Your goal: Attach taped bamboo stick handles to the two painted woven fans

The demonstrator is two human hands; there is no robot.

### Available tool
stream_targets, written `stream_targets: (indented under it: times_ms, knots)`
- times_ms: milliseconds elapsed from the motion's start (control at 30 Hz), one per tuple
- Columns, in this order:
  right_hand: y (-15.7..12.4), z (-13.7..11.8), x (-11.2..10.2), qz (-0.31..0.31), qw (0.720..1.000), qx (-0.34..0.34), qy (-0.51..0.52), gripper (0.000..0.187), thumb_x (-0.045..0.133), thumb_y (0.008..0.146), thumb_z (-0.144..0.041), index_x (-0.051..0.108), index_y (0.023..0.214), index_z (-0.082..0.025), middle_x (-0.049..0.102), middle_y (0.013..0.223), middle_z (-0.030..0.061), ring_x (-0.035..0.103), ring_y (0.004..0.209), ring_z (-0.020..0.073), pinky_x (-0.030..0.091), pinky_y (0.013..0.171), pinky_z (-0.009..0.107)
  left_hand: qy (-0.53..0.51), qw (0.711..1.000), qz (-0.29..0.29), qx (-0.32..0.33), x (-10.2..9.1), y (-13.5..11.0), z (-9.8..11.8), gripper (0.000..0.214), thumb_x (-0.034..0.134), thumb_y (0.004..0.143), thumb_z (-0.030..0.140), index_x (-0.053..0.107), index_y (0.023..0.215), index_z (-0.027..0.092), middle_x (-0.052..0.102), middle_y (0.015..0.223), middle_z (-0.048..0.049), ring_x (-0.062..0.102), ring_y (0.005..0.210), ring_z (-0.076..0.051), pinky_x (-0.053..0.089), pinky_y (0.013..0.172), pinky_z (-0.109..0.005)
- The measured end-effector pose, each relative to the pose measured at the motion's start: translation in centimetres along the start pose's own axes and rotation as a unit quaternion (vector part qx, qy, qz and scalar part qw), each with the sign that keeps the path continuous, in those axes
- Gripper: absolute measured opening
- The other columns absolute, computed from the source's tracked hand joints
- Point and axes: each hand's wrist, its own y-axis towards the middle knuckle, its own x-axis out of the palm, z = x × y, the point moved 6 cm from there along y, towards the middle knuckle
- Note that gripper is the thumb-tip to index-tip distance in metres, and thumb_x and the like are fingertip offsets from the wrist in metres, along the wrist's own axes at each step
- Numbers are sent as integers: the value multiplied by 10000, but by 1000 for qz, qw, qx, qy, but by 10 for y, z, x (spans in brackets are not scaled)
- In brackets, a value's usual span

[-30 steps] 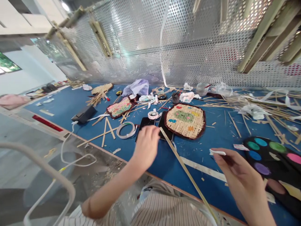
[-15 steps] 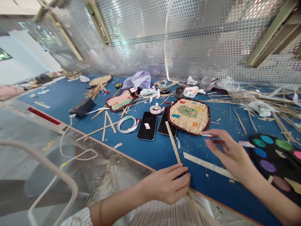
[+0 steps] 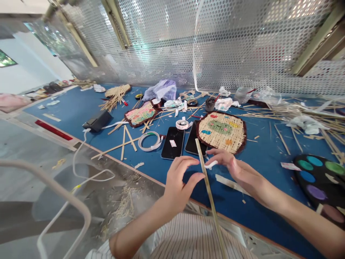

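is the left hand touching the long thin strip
Cannot tell. In the head view, the left hand's thumb tip overlaps the strip, but this single view doesn't show whether they meet.

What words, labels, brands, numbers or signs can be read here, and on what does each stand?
No text is readable.
Too small to read: pinkish marks on the small tape roll.
Too small to read: marks on the paper slip lying on a smartphone.
Too blurred to read: marks on the strip of paper by the paint palette.
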Motion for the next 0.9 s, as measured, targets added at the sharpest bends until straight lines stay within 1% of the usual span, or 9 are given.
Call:
stream_targets:
  times_ms: [167, 300, 367, 433, 533, 633, 767, 833, 900]
  knots:
    - [-3, 5, 8, -19, 999, 4, 27, 665, 227, 817, -762, 686, 992, -314, 502, 1269, 84, 305, 1334, 317, 311, 1048, 526, -7, 1000, -14, 26, 6, 12, 8, 64, 610, 850, 226, 648, 836, 176, 688, 849, -39, 630, 811, -158, 507, 747, -292]
    - [-12, 5, 14, -49, 996, 25, 70, 618, 188, 873, -694, 639, 1105, -341, 460, 1346, 54, 366, 1311, 277, 331, 1059, 494, -35, 999, -32, -12, 11, 11, 4, 81, 637, 832, 234, 666, 882, 177, 692, 916, -50, 643, 844, -159, 511, 755, -280]
    - [-14, 10, 14, -46, 998, 12, 30, 681, 176, 830, -749, 649, 1105, -345, 460, 1333, 70, 374, 1299, 306, 361, 1031, 517, -47, 998, -42, -13, 13, 11, 4, 74, 628, 839, 226, 673, 871, 176, 696, 916, -53, 650, 838, -153, 515, 748, -268]
    - [-19, 11, 11, -7, 998, -23, -64, 689, 217, 796, -781, 668, 1090, -351, 440, 1331, 82, 332, 1308, 349, 356, 1015, 562, -42, 998, -45, 8, 13, 10, 6, 97, 607, 854, 223, 669, 803, 171, 697, 834, -44, 648, 782, -143, 516, 716, -259]
    - [-33, -2, 8, 74, 976, -58, -197, 492, 270, 902, -616, 613, 1184, -404, 258, 1462, 21, 258, 1321, 352, 283, 1037, 610, -22, 997, -50, 46, 11, 11, 13, 128, 594, 863, 225, 660, 770, 168, 692, 760, -38, 631, 722, -140, 514, 669, -259]
    - [-49, -22, 13, 103, 948, -73, -293, 400, 290, 945, -492, 548, 1248, -451, 116, 1495, -21, 238, 1294, 347, 305, 1001, 616, -13, 995, -54, 79, 8, 12, 21, 116, 585, 867, 201, 655, 781, 165, 694, 762, -39, 616, 701, -134, 507, 656, -262]
    - [-56, -37, 12, 119, 915, -121, -367, 407, 287, 949, -442, 472, 1311, -428, 197, 1415, 54, 242, 1269, 376, 340, 940, 617, -11, 993, -51, 106, 2, 12, 31, 105, 587, 860, 171, 638, 770, 152, 688, 765, -46, 607, 706, -134, 502, 664, -267]
    - [-59, -41, -8, 211, 898, -139, -360, 416, 326, 935, -440, 394, 1342, -395, 294, 1317, 100, 316, 1210, 373, 388, 881, 584, -24, 993, -42, 110, -2, 10, 33, 111, 580, 854, 145, 630, 755, 149, 678, 761, -44, 603, 710, -132, 501, 669, -265]
    - [-66, -43, -36, 348, 863, -139, -338, 447, 399, 911, -428, 328, 1347, -357, 374, 1209, 120, 400, 1111, 357, 430, 799, 527, -33, 994, -23, 97, -6, 7, 29, 117, 570, 849, 109, 633, 759, 150, 678, 769, -38, 608, 725, -127, 502, 682, -259]
